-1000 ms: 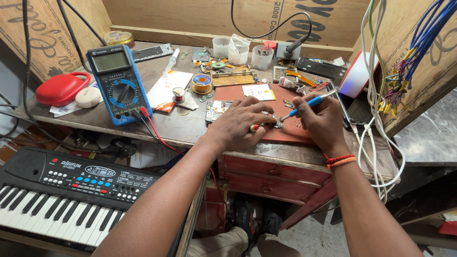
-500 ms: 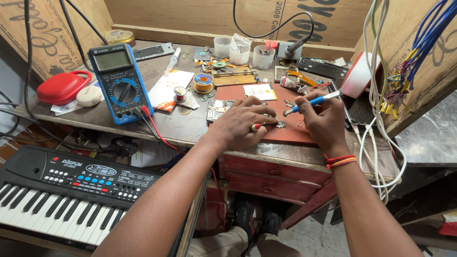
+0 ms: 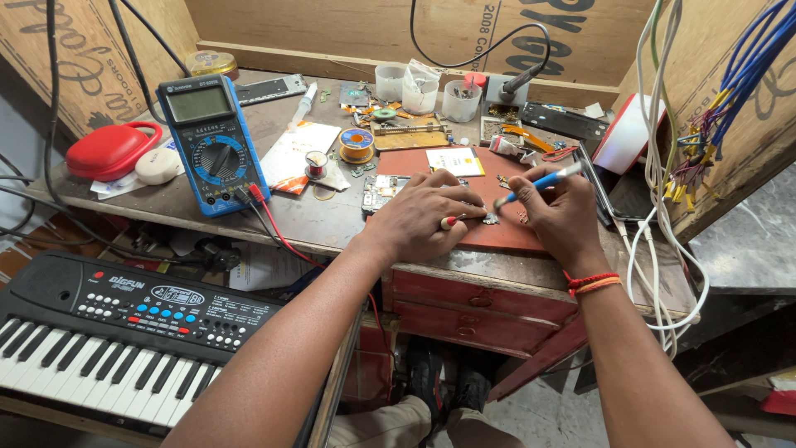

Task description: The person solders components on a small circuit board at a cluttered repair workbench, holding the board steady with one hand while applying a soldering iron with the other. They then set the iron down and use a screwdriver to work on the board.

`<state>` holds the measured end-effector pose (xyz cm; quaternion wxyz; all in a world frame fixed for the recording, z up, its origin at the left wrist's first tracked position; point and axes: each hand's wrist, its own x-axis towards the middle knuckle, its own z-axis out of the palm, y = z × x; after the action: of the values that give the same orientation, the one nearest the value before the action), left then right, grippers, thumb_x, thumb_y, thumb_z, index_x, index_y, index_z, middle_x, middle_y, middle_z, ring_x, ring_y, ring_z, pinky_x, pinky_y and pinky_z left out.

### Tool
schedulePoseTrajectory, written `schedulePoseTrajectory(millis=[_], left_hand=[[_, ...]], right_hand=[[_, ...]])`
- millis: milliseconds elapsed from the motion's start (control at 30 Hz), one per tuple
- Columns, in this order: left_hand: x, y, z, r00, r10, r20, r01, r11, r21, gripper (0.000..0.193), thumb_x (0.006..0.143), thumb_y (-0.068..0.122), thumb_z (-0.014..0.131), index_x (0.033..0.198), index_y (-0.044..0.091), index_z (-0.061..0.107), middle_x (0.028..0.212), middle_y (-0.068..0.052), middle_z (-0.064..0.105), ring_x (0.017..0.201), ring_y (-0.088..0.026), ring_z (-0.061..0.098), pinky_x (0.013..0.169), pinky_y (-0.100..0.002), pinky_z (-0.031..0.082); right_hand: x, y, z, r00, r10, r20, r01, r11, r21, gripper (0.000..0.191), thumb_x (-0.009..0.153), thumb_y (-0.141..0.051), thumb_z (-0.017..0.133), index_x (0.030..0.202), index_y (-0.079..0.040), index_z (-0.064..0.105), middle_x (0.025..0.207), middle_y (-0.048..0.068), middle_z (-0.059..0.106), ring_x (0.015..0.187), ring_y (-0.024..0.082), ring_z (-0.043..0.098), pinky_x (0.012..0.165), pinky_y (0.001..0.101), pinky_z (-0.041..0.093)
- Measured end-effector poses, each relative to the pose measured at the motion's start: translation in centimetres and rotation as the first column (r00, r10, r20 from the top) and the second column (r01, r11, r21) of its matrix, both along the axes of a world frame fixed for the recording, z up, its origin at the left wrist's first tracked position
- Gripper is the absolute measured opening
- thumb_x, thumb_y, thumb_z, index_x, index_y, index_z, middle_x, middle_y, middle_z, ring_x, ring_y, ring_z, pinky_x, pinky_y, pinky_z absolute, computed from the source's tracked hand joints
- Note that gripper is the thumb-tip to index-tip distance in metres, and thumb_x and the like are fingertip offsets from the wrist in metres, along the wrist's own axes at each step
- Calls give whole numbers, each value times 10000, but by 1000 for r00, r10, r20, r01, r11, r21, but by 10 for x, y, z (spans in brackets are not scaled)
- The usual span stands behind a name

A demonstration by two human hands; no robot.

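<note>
A boxy blue multimeter stands at the scuffed wooden surface's left. Near the front edge, the left hand presses a small metallic part onto a reddish mat; the right hand pinches a slim blue-handled tool.

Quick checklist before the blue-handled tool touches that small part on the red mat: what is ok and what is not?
1. Small part held down: ok, left hand fingertips rest on it on the red mat.
2. Tool grip: ok, right hand holds the blue-handled tool like a pen.
3. Tip contact: cannot tell, the tip is too small to see against the part.
4. Space by the hands: not ok, loose bits lie on the mat and a circuit board sits beside the left hand.
5. Multimeter leads: ok, they trail off the bench edge, apart from the mat.
</note>
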<state>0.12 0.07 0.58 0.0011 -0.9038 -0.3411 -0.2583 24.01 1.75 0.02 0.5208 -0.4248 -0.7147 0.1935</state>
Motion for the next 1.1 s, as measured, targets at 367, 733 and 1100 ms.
schedulePoseTrajectory(millis=[367, 733, 1100], left_hand=[[0, 0, 0, 1000, -1, 2, 1, 1000, -9, 367, 879, 224, 552, 1185, 192, 752, 1276, 43, 677, 1241, -239, 523, 1087, -430, 410], [0, 0, 2, 1000, 3, -3, -3, 1000, -23, 368, 880, 221, 550, 1185, 194, 754, 1282, 50, 680, 1234, -232, 528, 1089, -427, 410], [-1, -1, 1, 999, -18, 26, 18, 1000, -2, 365, 876, 222, 558, 1180, 188, 758, 1281, 48, 681, 1222, -235, 530, 1079, -425, 416]], right_hand=[[0, -2, 2, 993, 83, -78, -91, 990, -105, 201, 1020, -190, 698, 911, -23, 678, 631, -1, 591, 509, 44, 528, 432, 228, 379], [6, 4, -1, 991, 92, -94, -104, 986, -129, 82, 940, -71, 676, 950, -18, 615, 715, 46, 635, 591, 71, 602, 505, 226, 473], [11, 11, -6, 989, 147, -29, -150, 974, -170, 81, 875, -65, 724, 876, -14, 661, 726, 23, 637, 588, 47, 548, 498, 220, 422]])
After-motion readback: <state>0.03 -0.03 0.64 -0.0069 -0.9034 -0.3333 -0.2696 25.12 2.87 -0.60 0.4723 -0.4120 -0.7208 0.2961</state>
